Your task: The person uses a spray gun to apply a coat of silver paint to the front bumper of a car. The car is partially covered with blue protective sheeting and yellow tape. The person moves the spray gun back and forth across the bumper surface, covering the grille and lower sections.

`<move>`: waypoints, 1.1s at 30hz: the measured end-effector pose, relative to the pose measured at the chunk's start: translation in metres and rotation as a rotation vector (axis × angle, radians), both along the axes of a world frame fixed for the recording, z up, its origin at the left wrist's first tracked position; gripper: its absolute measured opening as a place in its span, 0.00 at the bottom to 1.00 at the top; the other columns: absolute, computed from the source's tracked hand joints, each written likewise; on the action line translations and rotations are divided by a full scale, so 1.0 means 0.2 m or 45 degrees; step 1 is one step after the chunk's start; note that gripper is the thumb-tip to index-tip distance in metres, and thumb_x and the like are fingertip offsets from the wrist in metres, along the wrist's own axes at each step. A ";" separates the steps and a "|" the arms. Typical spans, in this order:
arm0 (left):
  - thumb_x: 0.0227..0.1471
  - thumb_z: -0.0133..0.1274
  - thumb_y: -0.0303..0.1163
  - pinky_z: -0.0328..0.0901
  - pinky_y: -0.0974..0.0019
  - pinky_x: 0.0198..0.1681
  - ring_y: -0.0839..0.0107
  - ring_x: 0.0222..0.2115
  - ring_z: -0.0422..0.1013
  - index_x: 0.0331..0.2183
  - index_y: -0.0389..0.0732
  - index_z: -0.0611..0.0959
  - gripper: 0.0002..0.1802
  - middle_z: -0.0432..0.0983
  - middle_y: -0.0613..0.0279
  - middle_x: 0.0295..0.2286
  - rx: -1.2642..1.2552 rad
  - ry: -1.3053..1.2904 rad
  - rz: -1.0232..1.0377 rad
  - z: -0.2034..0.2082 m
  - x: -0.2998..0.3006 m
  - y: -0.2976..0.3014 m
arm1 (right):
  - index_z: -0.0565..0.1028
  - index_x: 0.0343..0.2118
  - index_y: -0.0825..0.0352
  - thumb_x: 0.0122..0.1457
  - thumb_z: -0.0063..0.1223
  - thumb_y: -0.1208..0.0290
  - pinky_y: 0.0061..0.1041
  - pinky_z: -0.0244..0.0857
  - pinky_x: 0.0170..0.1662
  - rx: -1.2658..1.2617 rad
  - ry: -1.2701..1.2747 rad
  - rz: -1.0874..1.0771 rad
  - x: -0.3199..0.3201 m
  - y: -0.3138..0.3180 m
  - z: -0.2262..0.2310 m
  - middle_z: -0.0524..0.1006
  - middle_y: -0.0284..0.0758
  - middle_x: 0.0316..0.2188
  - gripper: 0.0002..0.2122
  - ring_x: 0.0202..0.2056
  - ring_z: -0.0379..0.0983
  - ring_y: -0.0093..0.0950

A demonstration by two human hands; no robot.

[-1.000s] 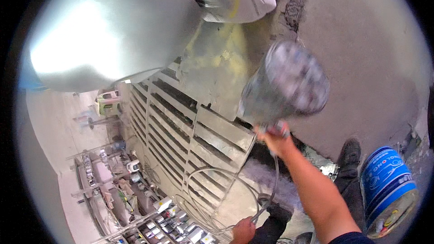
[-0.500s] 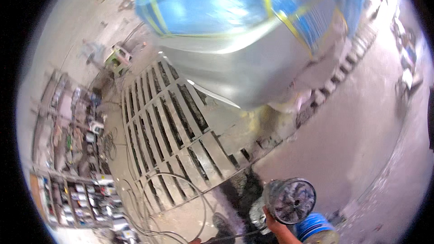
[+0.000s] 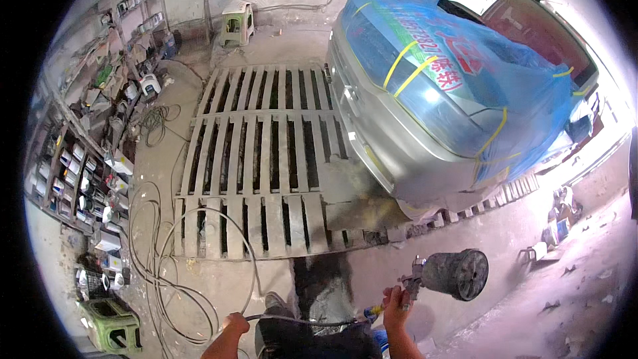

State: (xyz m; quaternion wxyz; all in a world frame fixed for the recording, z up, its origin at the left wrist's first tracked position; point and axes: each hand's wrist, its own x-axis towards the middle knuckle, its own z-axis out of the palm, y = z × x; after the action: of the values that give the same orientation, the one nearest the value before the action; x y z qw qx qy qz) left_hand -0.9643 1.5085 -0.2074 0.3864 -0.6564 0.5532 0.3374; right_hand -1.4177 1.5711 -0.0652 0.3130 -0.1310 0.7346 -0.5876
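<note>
My right hand (image 3: 397, 307) is wrapped round the handle of a paint spray gun (image 3: 457, 275) with a dark, paint-stained cup. The gun is tilted, so the cup points right. A dark air hose (image 3: 302, 322) runs from a fitting below the gun across my front to my left hand (image 3: 234, 325), which is closed around it. Farther off, beyond my right hand, stands a silver car (image 3: 382, 119). Blue plastic film (image 3: 525, 83), taped down with yellow strips, covers its glass and much of its upper body. Neither hand touches the car.
Slatted floor grating (image 3: 266, 119) with gaps lies left of the car. Hose loops (image 3: 159, 272) spread over the floor at my left. Shelving (image 3: 73, 179) with cans lines the left side. Green stools stand near left (image 3: 113, 326) and at the back (image 3: 237, 23).
My view has swung, so the car now sits farther right and more of the room shows. The spray gun has tipped sideways to the right. My left hand has come further into view.
</note>
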 end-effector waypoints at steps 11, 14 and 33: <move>0.46 0.51 0.43 0.67 0.60 0.46 0.58 0.47 0.70 0.39 0.38 0.81 0.22 0.73 0.49 0.44 -0.038 -0.063 0.078 0.18 0.77 -0.23 | 0.65 0.35 0.61 0.60 0.48 0.66 0.19 0.57 0.19 -0.332 -0.119 -0.131 0.62 -0.44 0.39 0.72 0.31 0.21 0.07 0.20 0.65 0.19; 0.44 0.51 0.42 0.68 0.60 0.44 0.58 0.43 0.72 0.38 0.39 0.81 0.21 0.75 0.49 0.40 -0.075 -0.119 -0.110 0.16 0.83 -0.38 | 0.63 0.24 0.58 0.59 0.51 0.67 0.18 0.56 0.20 -0.446 -0.139 -0.182 0.62 -0.55 0.39 0.71 0.29 0.21 0.10 0.20 0.64 0.18; 0.39 0.53 0.32 0.69 0.54 0.35 0.48 0.32 0.73 0.25 0.35 0.78 0.10 0.75 0.44 0.26 -0.547 0.113 -0.488 0.45 0.58 -1.85 | 0.69 0.37 0.64 0.57 0.50 0.66 0.31 0.57 0.38 -0.320 -0.159 -0.397 0.51 -1.25 -0.23 0.71 0.33 0.33 0.09 0.33 0.66 0.25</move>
State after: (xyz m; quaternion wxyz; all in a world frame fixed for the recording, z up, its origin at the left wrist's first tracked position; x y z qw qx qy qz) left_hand -0.8483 1.1376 -0.1165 0.2707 -0.5914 0.7421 0.1617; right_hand -1.3154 1.3206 -0.1108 0.2444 -0.0172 0.6461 -0.7229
